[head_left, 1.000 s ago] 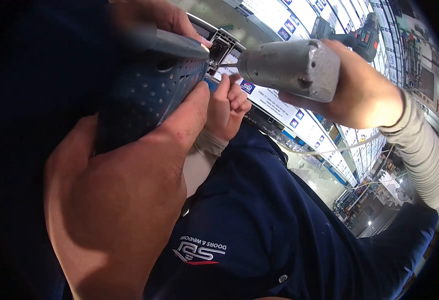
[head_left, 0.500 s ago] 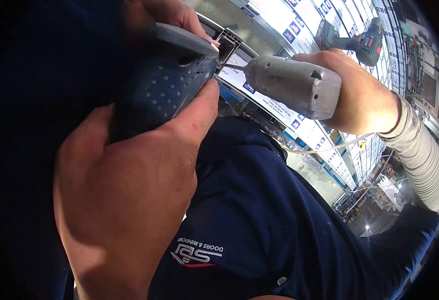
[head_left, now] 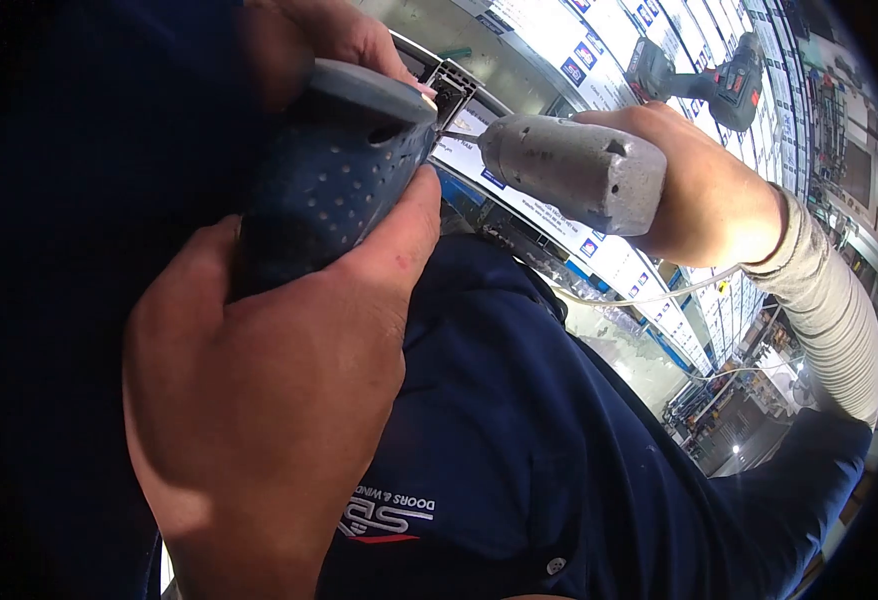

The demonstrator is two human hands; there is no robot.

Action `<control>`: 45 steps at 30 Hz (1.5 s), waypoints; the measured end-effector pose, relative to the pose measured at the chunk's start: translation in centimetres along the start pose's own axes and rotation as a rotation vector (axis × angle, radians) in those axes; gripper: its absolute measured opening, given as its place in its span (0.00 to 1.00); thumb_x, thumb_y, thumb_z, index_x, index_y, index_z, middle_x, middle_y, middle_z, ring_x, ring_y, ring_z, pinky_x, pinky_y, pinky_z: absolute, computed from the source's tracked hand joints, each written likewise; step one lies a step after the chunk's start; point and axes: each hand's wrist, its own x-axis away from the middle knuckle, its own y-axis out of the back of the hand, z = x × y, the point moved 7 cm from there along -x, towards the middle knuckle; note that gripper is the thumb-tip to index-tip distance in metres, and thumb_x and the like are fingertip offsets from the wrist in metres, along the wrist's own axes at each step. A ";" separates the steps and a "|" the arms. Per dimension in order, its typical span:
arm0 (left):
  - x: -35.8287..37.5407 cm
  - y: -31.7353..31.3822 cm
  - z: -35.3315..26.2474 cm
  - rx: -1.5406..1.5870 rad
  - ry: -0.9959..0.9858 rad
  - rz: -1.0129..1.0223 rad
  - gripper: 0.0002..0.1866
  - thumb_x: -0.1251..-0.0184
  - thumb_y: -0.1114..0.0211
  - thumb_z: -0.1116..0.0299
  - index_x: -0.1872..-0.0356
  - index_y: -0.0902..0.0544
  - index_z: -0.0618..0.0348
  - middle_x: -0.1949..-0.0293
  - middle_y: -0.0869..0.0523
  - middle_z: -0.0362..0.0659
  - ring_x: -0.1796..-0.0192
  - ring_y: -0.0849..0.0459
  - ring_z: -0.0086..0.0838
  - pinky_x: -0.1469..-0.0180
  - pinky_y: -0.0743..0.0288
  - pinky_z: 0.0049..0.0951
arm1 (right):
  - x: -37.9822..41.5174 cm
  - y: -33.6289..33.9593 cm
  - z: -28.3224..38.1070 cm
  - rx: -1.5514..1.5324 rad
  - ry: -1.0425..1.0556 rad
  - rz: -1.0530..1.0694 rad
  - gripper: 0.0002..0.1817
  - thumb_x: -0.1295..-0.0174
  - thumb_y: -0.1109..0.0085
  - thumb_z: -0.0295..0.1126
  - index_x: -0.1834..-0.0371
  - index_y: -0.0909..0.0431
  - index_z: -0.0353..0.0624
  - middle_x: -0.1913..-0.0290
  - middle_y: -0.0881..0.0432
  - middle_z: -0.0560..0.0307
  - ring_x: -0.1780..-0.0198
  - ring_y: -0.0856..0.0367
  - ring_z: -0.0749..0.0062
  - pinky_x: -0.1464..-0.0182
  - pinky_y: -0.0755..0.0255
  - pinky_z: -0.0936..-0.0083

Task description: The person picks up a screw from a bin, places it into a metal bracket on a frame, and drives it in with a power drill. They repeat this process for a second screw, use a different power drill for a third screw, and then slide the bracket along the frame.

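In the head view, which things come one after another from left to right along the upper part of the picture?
blue tool handle → end of the metal frame piece → grey tool → hand holding it → drill lying behind.

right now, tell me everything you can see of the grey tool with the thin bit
The grey tool has a dull, scuffed, metal-looking barrel with small holes in its side. It lies roughly level, its thin bit pointing left into the open end of an aluminium profile. A co-worker's hand grips its rear; nothing else touches it.
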 end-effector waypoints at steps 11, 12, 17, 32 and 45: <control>0.5 3.0 4.2 -0.128 0.125 -0.069 0.11 0.23 0.47 0.62 0.50 0.22 0.56 0.63 0.21 0.38 0.59 0.22 0.24 0.51 0.26 0.32 | 0.5 -0.1 0.0 -0.017 0.120 -0.114 0.17 0.50 0.33 0.23 0.54 0.19 0.37 0.64 0.15 0.41 0.57 0.15 0.49 0.55 0.21 0.65; -1.8 3.7 3.0 -0.149 0.063 -0.102 0.11 0.23 0.46 0.62 0.50 0.22 0.57 0.63 0.21 0.38 0.59 0.22 0.24 0.51 0.26 0.33 | 0.8 0.3 0.2 -0.022 0.151 -0.168 0.16 0.49 0.34 0.23 0.54 0.19 0.37 0.63 0.15 0.40 0.57 0.15 0.49 0.55 0.21 0.65; -6.1 8.2 1.6 -0.401 0.055 -0.248 0.11 0.23 0.46 0.63 0.50 0.22 0.57 0.61 0.20 0.38 0.57 0.21 0.25 0.49 0.25 0.34 | 2.8 0.1 -0.7 -0.285 0.074 -0.096 0.23 0.46 0.33 0.22 0.44 0.23 0.34 0.51 0.16 0.46 0.47 0.16 0.59 0.45 0.23 0.69; -3.3 1.7 10.1 -0.697 0.206 -0.212 0.11 0.23 0.45 0.65 0.49 0.23 0.59 0.58 0.16 0.42 0.55 0.15 0.31 0.49 0.19 0.37 | 11.6 -6.5 -6.8 -0.587 0.091 -0.282 0.20 0.52 0.31 0.29 0.55 0.21 0.34 0.63 0.18 0.47 0.65 0.17 0.56 0.60 0.25 0.71; -4.8 1.6 11.0 -0.404 0.257 -0.297 0.15 0.24 0.44 0.55 0.59 0.25 0.57 0.60 0.18 0.39 0.58 0.17 0.25 0.61 0.19 0.21 | 8.1 -6.1 -3.4 -0.537 0.134 -0.245 0.26 0.54 0.28 0.30 0.51 0.22 0.31 0.59 0.16 0.46 0.62 0.14 0.64 0.57 0.23 0.74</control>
